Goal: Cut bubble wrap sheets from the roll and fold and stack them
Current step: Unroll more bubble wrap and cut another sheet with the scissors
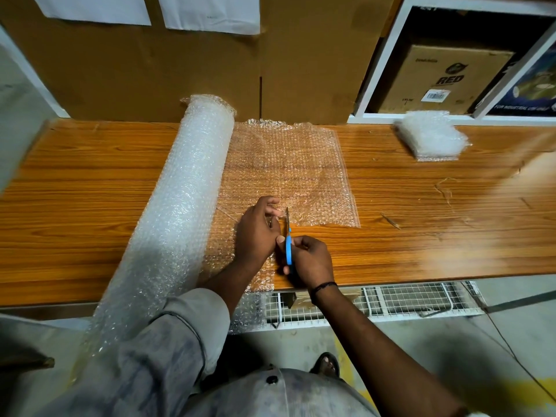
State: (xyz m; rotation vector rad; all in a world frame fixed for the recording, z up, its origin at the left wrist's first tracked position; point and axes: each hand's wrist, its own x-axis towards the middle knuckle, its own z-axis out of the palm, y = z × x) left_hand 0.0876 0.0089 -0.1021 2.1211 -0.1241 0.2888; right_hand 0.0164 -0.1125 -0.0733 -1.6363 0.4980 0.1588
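Note:
A thick bubble wrap roll [180,200] lies across the wooden table [421,236], its near end hanging over the front edge. An unrolled sheet [288,164] spreads flat to the right of the roll. My right hand [310,260] grips blue-handled scissors [288,236] whose blades point away from me into the sheet's near part. My left hand [255,230] pinches the wrap just left of the blades. A stack of folded bubble wrap sheets [430,135] sits at the table's back right.
Brown cardboard sheets [180,70] stand against the wall behind the table. A white shelf at the back right holds a cardboard box [445,79]. A white wire rack [391,299] sits under the table's front edge. A cable [511,347] trails on the floor.

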